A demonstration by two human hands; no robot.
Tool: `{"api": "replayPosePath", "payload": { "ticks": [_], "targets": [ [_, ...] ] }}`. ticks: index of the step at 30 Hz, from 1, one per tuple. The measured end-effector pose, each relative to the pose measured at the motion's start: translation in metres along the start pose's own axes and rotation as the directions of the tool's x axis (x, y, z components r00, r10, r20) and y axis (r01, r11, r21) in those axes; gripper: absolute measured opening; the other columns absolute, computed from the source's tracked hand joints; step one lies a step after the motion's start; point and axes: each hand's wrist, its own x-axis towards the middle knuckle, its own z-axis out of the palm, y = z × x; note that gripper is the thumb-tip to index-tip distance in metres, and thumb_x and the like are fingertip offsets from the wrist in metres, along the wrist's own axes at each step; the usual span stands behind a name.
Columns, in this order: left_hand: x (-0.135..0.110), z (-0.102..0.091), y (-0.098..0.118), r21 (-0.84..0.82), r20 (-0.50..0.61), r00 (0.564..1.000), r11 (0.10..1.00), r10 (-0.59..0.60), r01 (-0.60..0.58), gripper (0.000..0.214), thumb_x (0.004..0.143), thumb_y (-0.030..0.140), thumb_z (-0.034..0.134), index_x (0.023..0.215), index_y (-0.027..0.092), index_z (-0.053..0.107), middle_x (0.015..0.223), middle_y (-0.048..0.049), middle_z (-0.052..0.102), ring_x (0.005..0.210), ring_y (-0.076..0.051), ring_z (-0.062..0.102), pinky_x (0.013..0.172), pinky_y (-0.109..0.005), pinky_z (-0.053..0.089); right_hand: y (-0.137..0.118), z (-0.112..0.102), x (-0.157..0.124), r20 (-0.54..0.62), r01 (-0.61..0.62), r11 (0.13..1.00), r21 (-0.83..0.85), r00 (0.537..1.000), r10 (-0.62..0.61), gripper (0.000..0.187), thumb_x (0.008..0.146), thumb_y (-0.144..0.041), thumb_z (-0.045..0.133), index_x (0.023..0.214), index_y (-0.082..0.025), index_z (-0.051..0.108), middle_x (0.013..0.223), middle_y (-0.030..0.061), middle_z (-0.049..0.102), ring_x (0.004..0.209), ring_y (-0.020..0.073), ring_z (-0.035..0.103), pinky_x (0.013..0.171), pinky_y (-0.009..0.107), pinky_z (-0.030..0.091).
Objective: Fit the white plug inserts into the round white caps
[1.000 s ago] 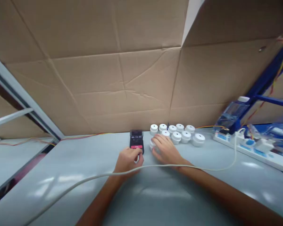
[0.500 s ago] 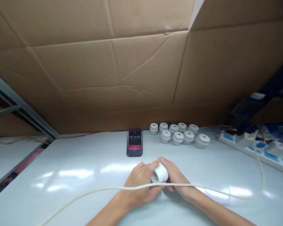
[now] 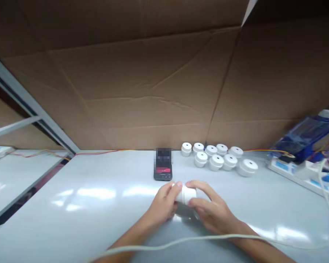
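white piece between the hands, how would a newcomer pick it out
On the pale table, find the dark phone by the cardboard wall. Just nearer the person, the left hand and right hand grip the white piece. It alone is held; the other white pieces stand upright.

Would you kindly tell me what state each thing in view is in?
Held white piece: on its side
Left hand: gripping one end
Right hand: gripping the other
Nine other white pieces: upright, grouped
Phone: screen lit
Bottle: capped
Power strip: plugs inserted
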Motion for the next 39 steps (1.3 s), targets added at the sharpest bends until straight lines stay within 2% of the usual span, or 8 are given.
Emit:
{"api": "replayPosePath", "payload": {
  "ticks": [3, 8, 14, 18, 22, 26, 30, 39],
  "targets": [
    [0.001, -0.002, 0.008, -0.299, 0.03, 0.978, 0.932, -0.206, 0.206, 0.055, 0.082, 0.076, 0.052, 0.078, 0.021, 0.05, 0.046, 0.0107, 0.03, 0.039, -0.007, 0.021, 0.04, -0.022, 0.016, 0.003, -0.006, 0.001, -0.079, 0.21, 0.958, -0.195, 0.97, -0.229, 0.033, 0.084, 0.003, 0.052, 0.099, -0.023, 0.066, 0.122, 0.0092, 0.063, 0.114, 0.0219, 0.063, 0.096, 0.037, 0.055],
    [-0.001, -0.015, 0.022, -0.494, -0.03, 0.999, 0.868, 0.044, -0.053, 0.029, 0.07, 0.03, 0.071, 0.09, 0.018, 0.055, 0.083, -0.0007, 0.065, 0.069, -0.013, 0.06, 0.065, -0.025, 0.046, 0.011, -0.007, 0.001, 0.054, -0.004, 0.972, -0.236, 0.998, 0.017, 0.037, 0.075, 0.004, 0.049, 0.096, -0.022, 0.066, 0.121, 0.0103, 0.062, 0.114, 0.0239, 0.061, 0.093, 0.04, 0.055],
    [-0.002, -0.018, 0.019, 0.072, -0.039, 0.954, 0.953, 0.297, -0.294, 0.043, 0.066, 0.011, 0.071, 0.104, 0.022, 0.053, 0.094, 0.0006, 0.064, 0.089, -0.017, 0.062, 0.079, -0.027, 0.044, 0.019, -0.003, -0.002, 0.284, -0.189, 0.961, -0.202, 0.928, 0.242, 0.031, 0.081, -0.007, 0.055, 0.1, -0.023, 0.074, 0.115, 0.0087, 0.071, 0.108, 0.0252, 0.065, 0.097, 0.043, 0.051],
    [-0.004, -0.007, 0.013, 0.551, 0.038, 0.906, 0.748, 0.421, -0.371, 0.03, 0.072, 0.014, 0.07, 0.099, 0.021, 0.058, 0.101, -0.0019, 0.065, 0.098, -0.021, 0.06, 0.089, -0.033, 0.045, 0.023, -0.005, -0.001, 0.29, -0.308, 0.93, -0.198, 0.888, 0.356, 0.033, 0.09, -0.015, 0.053, 0.115, -0.024, 0.073, 0.114, 0.0082, 0.075, 0.105, 0.0245, 0.068, 0.098, 0.043, 0.05],
    [0.002, 0.003, 0.006, 0.845, 0.113, 0.878, 0.421, 0.465, -0.332, 0.029, 0.08, 0.026, 0.072, 0.105, 0.021, 0.061, 0.117, -0.0077, 0.064, 0.114, -0.03, 0.054, 0.098, -0.046, 0.043, 0.036, -0.006, -0.006, 0.155, -0.398, 0.874, -0.279, 0.879, 0.45, 0.036, 0.084, -0.016, 0.055, 0.115, -0.018, 0.072, 0.115, 0.0117, 0.076, 0.107, 0.0282, 0.068, 0.101, 0.048, 0.049],
    [0.016, 0.007, 0.008, 0.956, 0.151, 0.834, 0.138, 0.53, -0.261, 0.045, 0.085, 0.022, 0.068, 0.128, 0.02, 0.055, 0.13, -0.0125, 0.06, 0.121, -0.033, 0.052, 0.1, -0.05, 0.042, 0.042, -0.007, -0.008, 0.008, -0.433, 0.827, -0.359, 0.884, 0.467, 0.036, 0.081, -0.016, 0.054, 0.112, -0.018, 0.073, 0.115, 0.0115, 0.076, 0.11, 0.0286, 0.067, 0.103, 0.047, 0.047],
    [0.04, 0.004, 0.023, 0.957, 0.278, 0.825, -0.067, 0.492, -0.282, 0.024, 0.091, 0.017, 0.059, 0.115, 0.021, 0.061, 0.117, -0.0094, 0.066, 0.111, -0.029, 0.059, 0.095, -0.047, 0.045, 0.039, -0.01, -0.005, 0.005, -0.454, 0.815, -0.36, 0.873, 0.488, 0.029, 0.085, -0.019, 0.054, 0.107, -0.019, 0.072, 0.111, 0.0105, 0.076, 0.108, 0.0276, 0.067, 0.1, 0.045, 0.046],
    [0.118, -0.024, 0.053, 0.962, 0.256, 0.847, -0.033, 0.466, -0.272, 0.032, 0.092, 0.013, 0.058, 0.123, 0.02, 0.057, 0.118, -0.0087, 0.067, 0.112, -0.025, 0.063, 0.096, -0.035, 0.05, 0.04, -0.011, -0.004, 0.081, -0.435, 0.821, -0.371, 0.865, 0.495, 0.017, 0.083, -0.013, 0.055, 0.092, -0.019, 0.069, 0.097, 0.0066, 0.074, 0.096, 0.0232, 0.064, 0.092, 0.038, 0.045]
  ]
}}
